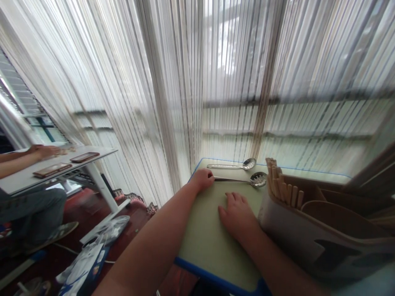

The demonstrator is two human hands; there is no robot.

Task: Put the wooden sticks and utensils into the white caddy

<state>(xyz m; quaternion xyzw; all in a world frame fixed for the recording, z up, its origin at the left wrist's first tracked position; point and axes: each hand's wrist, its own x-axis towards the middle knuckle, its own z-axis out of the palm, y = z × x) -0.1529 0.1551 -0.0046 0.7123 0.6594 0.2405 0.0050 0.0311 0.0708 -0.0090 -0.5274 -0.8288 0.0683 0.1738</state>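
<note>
My left hand [203, 180] is closed around the handle end of a metal slotted spoon [233, 179] that lies on the pale green tabletop [212, 242]. The spoon's round pierced bowl points right. Behind it and roughly parallel lies a second metal slotted spoon [230, 166], apart from my hands. Lower and to the right, my right hand [237, 213] rests palm down on the tabletop, fingers spread and holding nothing. Close to the right of it stands a beige divided utensil holder [296, 226] with several wooden chopsticks [285, 190] upright in its left compartment.
A sheer striped curtain [173, 82] hangs right behind the blue-edged table. At the left, another person's hands [41, 151] work at a white table [92, 153] bearing wooden frames [52, 169]. Plastic bags [108, 230] lie on the red floor below.
</note>
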